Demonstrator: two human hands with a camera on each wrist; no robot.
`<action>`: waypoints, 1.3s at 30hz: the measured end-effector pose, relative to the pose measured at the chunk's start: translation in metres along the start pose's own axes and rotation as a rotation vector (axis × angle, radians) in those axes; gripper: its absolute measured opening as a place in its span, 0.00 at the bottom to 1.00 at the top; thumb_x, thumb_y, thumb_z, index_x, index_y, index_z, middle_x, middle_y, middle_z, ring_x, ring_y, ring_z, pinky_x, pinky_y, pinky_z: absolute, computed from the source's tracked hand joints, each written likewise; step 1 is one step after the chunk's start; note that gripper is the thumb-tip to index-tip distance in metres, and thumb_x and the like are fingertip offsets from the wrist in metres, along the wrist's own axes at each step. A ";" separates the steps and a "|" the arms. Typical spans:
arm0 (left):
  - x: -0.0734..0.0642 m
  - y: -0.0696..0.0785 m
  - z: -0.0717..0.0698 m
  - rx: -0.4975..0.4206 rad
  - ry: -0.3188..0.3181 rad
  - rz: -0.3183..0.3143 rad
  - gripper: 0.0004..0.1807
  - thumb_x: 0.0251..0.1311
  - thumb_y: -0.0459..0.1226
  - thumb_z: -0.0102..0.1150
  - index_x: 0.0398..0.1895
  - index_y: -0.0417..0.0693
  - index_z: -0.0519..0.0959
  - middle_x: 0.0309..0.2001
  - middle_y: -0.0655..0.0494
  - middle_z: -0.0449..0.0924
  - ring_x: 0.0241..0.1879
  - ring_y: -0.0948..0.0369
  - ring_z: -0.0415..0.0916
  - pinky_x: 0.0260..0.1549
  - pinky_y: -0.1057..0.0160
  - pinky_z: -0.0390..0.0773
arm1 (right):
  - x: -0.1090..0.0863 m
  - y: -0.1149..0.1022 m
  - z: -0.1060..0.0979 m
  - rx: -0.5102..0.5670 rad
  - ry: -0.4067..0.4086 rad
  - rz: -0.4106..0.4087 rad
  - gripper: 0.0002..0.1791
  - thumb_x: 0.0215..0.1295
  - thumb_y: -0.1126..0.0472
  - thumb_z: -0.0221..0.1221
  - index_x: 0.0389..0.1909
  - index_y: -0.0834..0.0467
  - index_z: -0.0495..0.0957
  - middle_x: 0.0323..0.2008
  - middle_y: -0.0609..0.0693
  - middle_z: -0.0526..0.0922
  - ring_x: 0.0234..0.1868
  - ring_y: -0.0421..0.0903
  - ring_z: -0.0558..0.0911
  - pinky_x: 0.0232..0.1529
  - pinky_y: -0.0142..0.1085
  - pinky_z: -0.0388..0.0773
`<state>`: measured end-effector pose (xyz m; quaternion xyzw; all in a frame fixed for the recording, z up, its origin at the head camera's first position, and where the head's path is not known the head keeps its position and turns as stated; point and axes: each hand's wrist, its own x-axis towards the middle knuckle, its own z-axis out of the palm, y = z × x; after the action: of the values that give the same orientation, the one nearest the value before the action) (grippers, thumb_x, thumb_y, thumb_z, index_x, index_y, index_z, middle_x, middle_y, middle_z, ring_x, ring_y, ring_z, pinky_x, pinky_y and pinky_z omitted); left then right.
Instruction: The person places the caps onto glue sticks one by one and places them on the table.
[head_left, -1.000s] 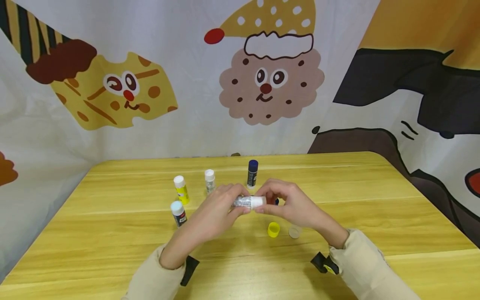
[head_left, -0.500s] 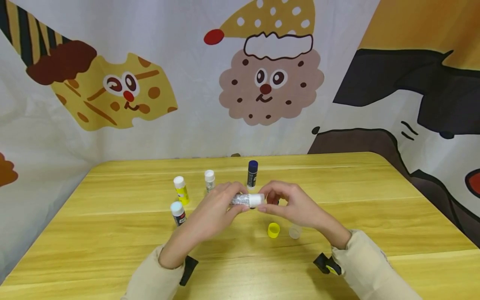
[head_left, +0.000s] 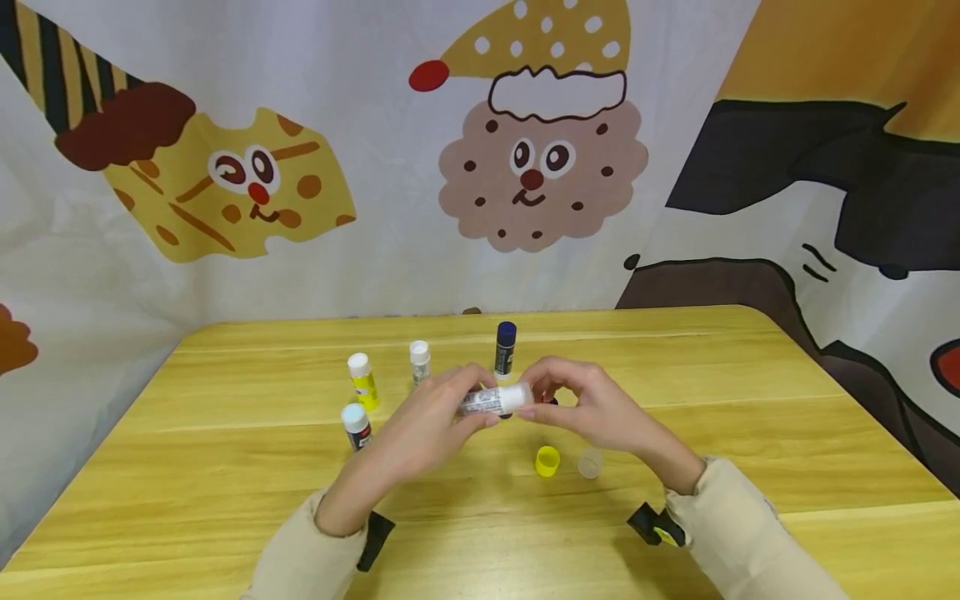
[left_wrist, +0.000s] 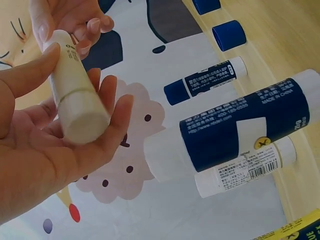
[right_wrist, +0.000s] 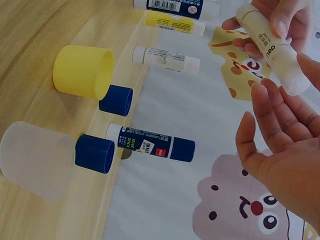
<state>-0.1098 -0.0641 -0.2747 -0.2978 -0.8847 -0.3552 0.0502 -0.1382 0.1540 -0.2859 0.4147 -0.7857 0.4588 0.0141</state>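
My left hand [head_left: 431, 425] grips a white glue stick [head_left: 487, 402] by its body, holding it nearly level above the table. With thumb and fingertips, my right hand [head_left: 600, 408] pinches the whitish translucent end of the same stick. In the left wrist view the glue stick [left_wrist: 77, 95] points its bottom end toward the camera, the left thumb pressed along its side. The right wrist view has the right hand's fingers [right_wrist: 287, 117] spread beside the stick's end, with printing on the stick's label. Part of the body is hidden inside the left hand.
Standing on the table [head_left: 247, 500] are a blue-capped glue stick [head_left: 505, 350], a white one [head_left: 420, 362], a yellow one [head_left: 363, 382] and a dark-labelled one [head_left: 357, 427]. A yellow cap [head_left: 547, 461], a translucent cap [head_left: 590, 463] and blue caps [right_wrist: 95, 153] stand near the right hand.
Both hands keep hold of the glue stick. It has tilted slightly, its right end now a little higher, and the right hand has shifted slightly at that end.
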 end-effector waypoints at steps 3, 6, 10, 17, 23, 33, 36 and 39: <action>0.000 -0.001 0.000 -0.009 -0.009 0.009 0.13 0.55 0.33 0.62 0.42 0.42 0.73 0.38 0.52 0.77 0.31 0.63 0.72 0.30 0.67 0.73 | 0.000 -0.001 -0.002 -0.009 0.004 -0.006 0.09 0.56 0.69 0.61 0.39 0.59 0.76 0.33 0.47 0.79 0.30 0.43 0.74 0.33 0.35 0.73; 0.000 -0.002 0.000 -0.017 -0.016 0.015 0.13 0.55 0.33 0.61 0.43 0.42 0.73 0.38 0.53 0.78 0.31 0.63 0.73 0.30 0.67 0.73 | -0.001 -0.001 -0.003 -0.019 0.008 -0.007 0.09 0.56 0.68 0.61 0.39 0.59 0.77 0.35 0.47 0.80 0.32 0.43 0.74 0.35 0.36 0.73; 0.000 -0.003 0.001 -0.010 -0.018 0.003 0.13 0.55 0.33 0.61 0.44 0.41 0.74 0.38 0.52 0.78 0.32 0.62 0.73 0.31 0.66 0.74 | -0.002 -0.001 -0.005 -0.034 0.016 -0.006 0.09 0.56 0.69 0.61 0.38 0.59 0.77 0.36 0.48 0.80 0.34 0.44 0.75 0.38 0.37 0.72; -0.002 -0.005 -0.002 0.018 -0.001 -0.069 0.14 0.56 0.36 0.61 0.46 0.44 0.75 0.41 0.52 0.78 0.38 0.59 0.75 0.37 0.60 0.75 | -0.003 -0.001 -0.009 -0.052 0.036 0.030 0.09 0.55 0.69 0.62 0.38 0.59 0.77 0.37 0.47 0.81 0.37 0.44 0.76 0.40 0.39 0.73; -0.003 -0.006 -0.008 0.024 0.006 -0.116 0.16 0.55 0.36 0.62 0.47 0.44 0.74 0.44 0.52 0.78 0.44 0.56 0.74 0.44 0.55 0.73 | -0.003 -0.002 -0.014 -0.084 0.053 0.088 0.09 0.55 0.68 0.63 0.38 0.58 0.78 0.37 0.46 0.80 0.39 0.45 0.76 0.42 0.43 0.72; -0.008 -0.012 -0.019 0.060 0.031 -0.120 0.19 0.56 0.36 0.61 0.51 0.43 0.73 0.46 0.51 0.77 0.48 0.54 0.73 0.46 0.53 0.72 | -0.003 0.003 -0.025 -0.075 0.073 0.184 0.09 0.56 0.67 0.62 0.38 0.59 0.77 0.38 0.48 0.80 0.40 0.48 0.74 0.43 0.47 0.68; -0.011 -0.015 -0.023 0.065 0.033 -0.114 0.19 0.57 0.35 0.60 0.52 0.43 0.72 0.47 0.51 0.77 0.49 0.52 0.72 0.46 0.52 0.72 | -0.003 0.005 -0.028 -0.066 0.083 0.180 0.08 0.57 0.68 0.61 0.38 0.60 0.77 0.38 0.50 0.79 0.40 0.48 0.75 0.43 0.46 0.69; -0.013 -0.017 -0.027 0.069 0.038 -0.116 0.18 0.58 0.35 0.59 0.52 0.44 0.72 0.47 0.50 0.76 0.49 0.52 0.72 0.46 0.51 0.72 | -0.002 0.007 -0.031 -0.071 0.098 0.197 0.07 0.57 0.67 0.61 0.37 0.60 0.77 0.39 0.51 0.79 0.40 0.49 0.75 0.42 0.46 0.70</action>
<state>-0.1120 -0.0978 -0.2691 -0.2375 -0.9109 -0.3325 0.0564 -0.1524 0.1798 -0.2741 0.3116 -0.8368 0.4496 0.0220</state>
